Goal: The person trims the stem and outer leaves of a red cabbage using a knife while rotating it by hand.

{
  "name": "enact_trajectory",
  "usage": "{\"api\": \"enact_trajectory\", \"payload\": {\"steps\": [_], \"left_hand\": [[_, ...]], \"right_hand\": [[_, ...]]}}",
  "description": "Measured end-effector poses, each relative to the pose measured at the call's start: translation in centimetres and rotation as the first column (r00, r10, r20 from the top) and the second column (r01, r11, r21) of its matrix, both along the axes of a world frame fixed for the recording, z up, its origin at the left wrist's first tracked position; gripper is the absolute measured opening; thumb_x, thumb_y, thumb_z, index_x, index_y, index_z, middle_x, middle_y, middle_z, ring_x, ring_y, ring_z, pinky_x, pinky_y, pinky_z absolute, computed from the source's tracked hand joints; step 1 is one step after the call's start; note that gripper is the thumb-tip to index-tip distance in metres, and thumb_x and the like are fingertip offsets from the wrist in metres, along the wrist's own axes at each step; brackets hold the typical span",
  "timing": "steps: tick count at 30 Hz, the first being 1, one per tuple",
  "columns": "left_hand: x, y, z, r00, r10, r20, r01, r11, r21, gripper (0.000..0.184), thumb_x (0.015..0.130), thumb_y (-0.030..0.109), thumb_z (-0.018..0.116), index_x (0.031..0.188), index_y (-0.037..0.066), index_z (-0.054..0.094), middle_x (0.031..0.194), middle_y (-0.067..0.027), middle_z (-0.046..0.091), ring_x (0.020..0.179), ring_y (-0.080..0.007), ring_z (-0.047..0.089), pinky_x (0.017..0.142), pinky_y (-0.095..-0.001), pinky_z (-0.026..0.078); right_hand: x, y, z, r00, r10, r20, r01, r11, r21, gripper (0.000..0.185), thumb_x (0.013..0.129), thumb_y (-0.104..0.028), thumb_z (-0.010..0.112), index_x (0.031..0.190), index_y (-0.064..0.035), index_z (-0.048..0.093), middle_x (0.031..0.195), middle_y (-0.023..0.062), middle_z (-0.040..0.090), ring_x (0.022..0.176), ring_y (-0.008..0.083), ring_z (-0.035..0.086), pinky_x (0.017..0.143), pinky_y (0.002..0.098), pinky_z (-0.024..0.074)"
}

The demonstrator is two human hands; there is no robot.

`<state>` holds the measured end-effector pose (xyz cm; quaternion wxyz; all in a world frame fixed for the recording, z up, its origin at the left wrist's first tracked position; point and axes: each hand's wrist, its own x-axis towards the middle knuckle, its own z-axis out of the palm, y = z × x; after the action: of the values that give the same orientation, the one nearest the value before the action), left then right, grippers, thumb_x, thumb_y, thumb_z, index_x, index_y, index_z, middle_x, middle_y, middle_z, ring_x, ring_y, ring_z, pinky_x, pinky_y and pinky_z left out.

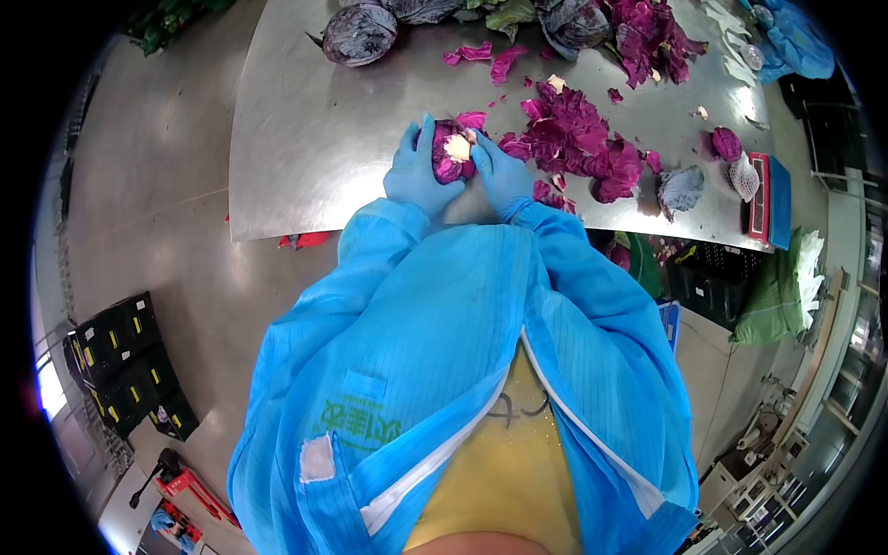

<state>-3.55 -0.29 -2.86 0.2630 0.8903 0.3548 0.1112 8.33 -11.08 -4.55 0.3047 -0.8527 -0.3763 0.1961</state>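
Note:
A small purple cabbage (pixel 446 165) with a pale cut stem end sits between my two hands, over the front part of the metal table (pixel 305 176). Wrapped around its left side is my left hand (pixel 418 173), in a blue glove. My right hand (pixel 502 173), gloved too, has its fingers bent against the cabbage's right side near the pale stem. Torn purple leaves (pixel 569 129) lie in a heap just right of my right hand.
Whole dark cabbages (pixel 361 34) and more leaves line the table's far side. At the right stand a red and blue box (pixel 770 199), a small cabbage (pixel 726 142) and a white net (pixel 743 178). Black crates (pixel 712 277) stand below the table's right edge.

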Motion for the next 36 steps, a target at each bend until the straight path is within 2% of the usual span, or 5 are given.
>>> {"api": "enact_trajectory", "payload": {"steps": [7, 13, 19, 23, 36], "left_hand": [[-0.4, -0.4, -0.5, 1.000, 0.015, 0.015, -0.014, 1.000, -0.013, 0.109, 0.054, 0.034, 0.079, 0.144, 0.021, 0.020, 0.138, -0.0186, 0.034, 0.115, -0.0345, 0.051, 0.088, -0.0392, 0.049], [-0.9, -0.2, -0.1, 0.999, 0.010, 0.038, -0.007, 0.998, -0.069, 0.107, 0.054, 0.034, 0.079, 0.144, 0.021, 0.021, 0.138, -0.0187, 0.034, 0.114, -0.0345, 0.051, 0.089, -0.0388, 0.049], [-1.2, 0.2, -0.8, 0.995, -0.021, 0.099, 0.026, 0.999, -0.045, 0.105, 0.054, 0.034, 0.078, 0.143, 0.020, 0.024, 0.137, -0.0185, 0.036, 0.113, -0.0343, 0.051, 0.088, -0.0398, 0.049], [-1.4, 0.0, -0.9, 0.988, -0.070, 0.141, 0.072, 0.997, -0.005, 0.104, 0.053, 0.034, 0.078, 0.142, 0.019, 0.027, 0.137, -0.0186, 0.037, 0.112, -0.0344, 0.052, 0.086, -0.0403, 0.050], [-2.3, 0.5, -1.3, 0.947, -0.258, 0.191, 0.258, 0.966, 0.023, 0.104, 0.054, 0.029, 0.081, 0.141, 0.015, 0.028, 0.139, -0.0170, 0.034, 0.124, -0.0333, 0.043, 0.097, -0.0384, 0.044]], "right_hand": [[0.3, 0.9, -0.8, 0.931, -0.189, -0.313, 0.240, 0.961, 0.134, 0.053, 0.091, -0.051, 0.041, 0.119, -0.0094, 0.056, 0.089, 0.0204, 0.065, 0.083, 0.0363, 0.063, 0.076, 0.0423, 0.0491], [0.0, 1.0, -0.1, 0.982, -0.148, -0.118, 0.144, 0.989, -0.045, 0.046, 0.086, -0.046, 0.051, 0.122, -0.0171, 0.054, 0.093, 0.0138, 0.066, 0.086, 0.0325, 0.063, 0.077, 0.0407, 0.0495], [1.0, 2.4, 0.9, 0.968, -0.055, 0.247, -0.019, 0.957, 0.288, 0.040, 0.076, -0.027, 0.060, 0.115, -0.0187, 0.058, 0.093, 0.0101, 0.064, 0.088, 0.0293, 0.062, 0.075, 0.0387, 0.0491], [2.1, 3.5, 0.0, 0.963, -0.247, -0.109, 0.261, 0.955, 0.138, 0.023, 0.071, -0.022, 0.062, 0.092, -0.0129, 0.061, 0.080, 0.0132, 0.063, 0.078, 0.0338, 0.062, 0.068, 0.0420, 0.0490], [2.7, 5.3, 1.2, 0.922, -0.138, 0.361, -0.004, 0.931, 0.366, 0.013, 0.078, -0.019, 0.057, 0.090, -0.0172, 0.058, 0.086, 0.0072, 0.062, 0.076, 0.0297, 0.061, 0.062, 0.0418, 0.0478]]}}
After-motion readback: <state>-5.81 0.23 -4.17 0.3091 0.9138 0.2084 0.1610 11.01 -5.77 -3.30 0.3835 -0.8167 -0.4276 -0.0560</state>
